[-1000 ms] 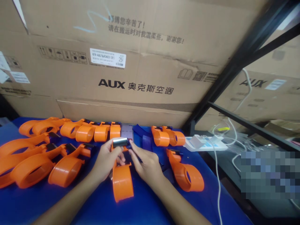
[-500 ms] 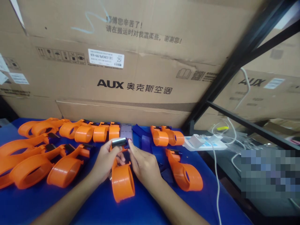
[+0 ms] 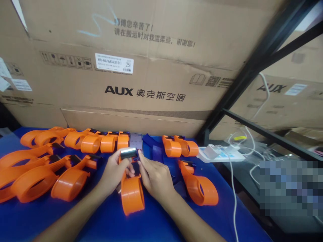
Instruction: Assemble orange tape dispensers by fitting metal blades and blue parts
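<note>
An orange tape dispenser (image 3: pixel 133 196) is held over the blue table (image 3: pixel 141 228), its round ring hanging toward me. My left hand (image 3: pixel 117 169) is closed around its head from the left, thumb across it. A shiny dark strip (image 3: pixel 128 153) lies along the top of that head, with a dark blue piece (image 3: pixel 137 154) at its right end. My right hand (image 3: pixel 157 178) is closed against the right side, its fingertips at the blue piece. The fingers hide much of the dispenser's neck.
Several orange dispensers (image 3: pixel 69 185) lie at the left, and others (image 3: pixel 203 191) at the right. A phone (image 3: pixel 136 140) stands behind my hands, near dark blue parts (image 3: pixel 157 153). A white power strip (image 3: pixel 224 154) with cables sits by the black frame (image 3: pixel 234 77). Cardboard boxes (image 3: pixel 151 67) rise behind.
The held dispenser's ring has tilted and lifted very slightly. Both hands keep nearly the same place and grip.
</note>
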Demonstrator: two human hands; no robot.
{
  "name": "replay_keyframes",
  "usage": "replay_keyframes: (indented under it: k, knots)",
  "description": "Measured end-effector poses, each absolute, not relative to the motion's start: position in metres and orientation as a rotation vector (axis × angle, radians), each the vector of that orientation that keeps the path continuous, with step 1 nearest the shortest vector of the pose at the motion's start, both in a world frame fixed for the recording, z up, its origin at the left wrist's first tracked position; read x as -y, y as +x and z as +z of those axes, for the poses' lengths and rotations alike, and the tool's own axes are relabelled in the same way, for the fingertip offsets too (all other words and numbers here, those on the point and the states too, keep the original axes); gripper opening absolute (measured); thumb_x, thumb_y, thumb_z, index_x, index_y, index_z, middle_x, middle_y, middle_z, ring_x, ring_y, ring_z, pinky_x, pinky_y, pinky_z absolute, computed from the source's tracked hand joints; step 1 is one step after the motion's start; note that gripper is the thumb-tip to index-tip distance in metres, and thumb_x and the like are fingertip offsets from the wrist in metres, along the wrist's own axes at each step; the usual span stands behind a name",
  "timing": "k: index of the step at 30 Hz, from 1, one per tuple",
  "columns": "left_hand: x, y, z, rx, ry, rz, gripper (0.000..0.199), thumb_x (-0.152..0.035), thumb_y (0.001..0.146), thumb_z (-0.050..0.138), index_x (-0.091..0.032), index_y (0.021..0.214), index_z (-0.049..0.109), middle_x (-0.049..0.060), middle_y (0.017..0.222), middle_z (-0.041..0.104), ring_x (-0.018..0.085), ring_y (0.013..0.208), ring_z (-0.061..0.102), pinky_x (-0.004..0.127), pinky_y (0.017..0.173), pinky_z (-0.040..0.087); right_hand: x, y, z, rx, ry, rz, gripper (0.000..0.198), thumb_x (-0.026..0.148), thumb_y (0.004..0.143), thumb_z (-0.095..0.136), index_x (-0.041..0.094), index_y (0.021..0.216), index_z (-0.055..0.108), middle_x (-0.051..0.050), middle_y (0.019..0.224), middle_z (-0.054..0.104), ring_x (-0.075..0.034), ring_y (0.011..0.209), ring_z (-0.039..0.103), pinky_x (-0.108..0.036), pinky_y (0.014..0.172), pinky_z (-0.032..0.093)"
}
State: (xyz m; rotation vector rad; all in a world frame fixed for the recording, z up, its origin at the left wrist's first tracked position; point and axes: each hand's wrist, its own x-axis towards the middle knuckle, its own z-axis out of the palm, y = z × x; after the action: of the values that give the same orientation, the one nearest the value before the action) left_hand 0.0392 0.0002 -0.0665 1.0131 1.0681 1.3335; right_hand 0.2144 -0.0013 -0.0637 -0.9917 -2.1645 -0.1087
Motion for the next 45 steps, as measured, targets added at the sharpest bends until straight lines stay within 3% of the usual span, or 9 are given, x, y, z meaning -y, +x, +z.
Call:
replay_keyframes:
  k: [11,16,20,23,25,29,31,39,45]
  knots:
    - [0.000,0.036,-0.063,-1.003,1.036,1.306,0.049,-0.020,0.082,0.061,-0.013,0.131,0.059,0.000,0.060,0.067,0.018,0.049,0.064,0.028,0.055,0.053,0.005,0.215,-0.057,2.099,-0.970,0.091,0.046,0.025,0.102,0.051,0.021,0.148,0.054,-0.011,0.108,0.079,-0.023,0.083,0.074,-0.036,0.074,0.055]
    - [0.008,0.036,-0.055,-0.791,0.927,1.142,0.084,-0.030,0.090,0.062,-0.020,0.162,0.021,0.005,0.070,0.073,0.022,0.057,0.070,0.032,0.058,0.056,-0.001,0.217,-0.048,1.755,-0.896,0.767,0.042,0.035,0.103,0.051,0.026,0.144,0.056,-0.008,0.124,0.073,-0.023,0.109,0.070,-0.036,0.092,0.054]
    - [0.018,0.036,-0.052,-0.711,0.903,0.990,0.099,-0.033,0.095,0.059,-0.029,0.162,-0.013,0.010,0.081,0.077,0.028,0.067,0.077,0.037,0.062,0.059,-0.009,0.221,-0.042,1.662,-0.745,1.283,0.040,0.047,0.102,0.052,0.026,0.135,0.063,-0.006,0.126,0.071,-0.026,0.120,0.064,-0.041,0.105,0.048]
    - [0.019,0.037,-0.049,-0.708,0.909,0.944,0.105,-0.033,0.094,0.062,-0.029,0.160,-0.020,0.011,0.082,0.077,0.029,0.065,0.077,0.036,0.060,0.059,-0.012,0.223,-0.042,1.596,-0.644,1.490,0.045,0.050,0.097,0.060,0.027,0.136,0.061,-0.007,0.118,0.072,-0.026,0.112,0.067,-0.043,0.104,0.048]
    - [0.017,0.038,-0.047,-0.721,0.895,0.947,0.105,-0.031,0.092,0.066,-0.030,0.163,-0.011,0.011,0.086,0.078,0.029,0.067,0.077,0.037,0.063,0.060,-0.012,0.224,-0.043,1.536,-0.590,1.564,0.047,0.050,0.094,0.065,0.027,0.135,0.060,-0.007,0.116,0.072,-0.025,0.107,0.069,-0.043,0.102,0.049]
    - [0.016,0.039,-0.044,-0.710,0.861,1.003,0.084,-0.023,0.082,0.077,-0.028,0.156,0.036,0.018,0.127,0.070,0.031,0.089,0.078,0.043,0.084,0.060,-0.012,0.222,-0.043,1.429,-0.605,1.496,0.044,0.046,0.088,0.074,0.028,0.126,0.060,-0.007,0.117,0.069,-0.023,0.110,0.066,-0.039,0.101,0.049]
    - [0.017,0.038,-0.044,-0.638,0.870,1.019,0.076,-0.020,0.077,0.081,-0.023,0.146,0.050,0.019,0.138,0.064,0.032,0.098,0.076,0.045,0.092,0.058,-0.011,0.221,-0.044,1.380,-0.656,1.406,0.044,0.043,0.086,0.077,0.028,0.123,0.059,-0.006,0.115,0.068,-0.022,0.109,0.065,-0.037,0.100,0.049]
    - [0.014,0.040,-0.049,-0.735,1.057,1.073,0.060,-0.037,0.084,0.078,-0.015,0.137,0.061,0.019,0.122,0.072,0.030,0.083,0.078,0.041,0.076,0.061,-0.007,0.212,-0.044,1.361,-0.707,1.344,0.042,0.042,0.084,0.081,0.027,0.112,0.053,-0.003,0.105,0.065,-0.017,0.095,0.065,-0.033,0.090,0.052]
    - [0.012,0.042,-0.048,-0.787,1.069,1.096,0.057,-0.035,0.083,0.077,-0.016,0.135,0.065,0.015,0.114,0.076,0.030,0.080,0.078,0.040,0.072,0.062,-0.005,0.209,-0.046,1.377,-0.756,1.322,0.036,0.041,0.087,0.076,0.027,0.097,0.044,0.000,0.096,0.064,-0.014,0.082,0.062,-0.026,0.069,0.052]
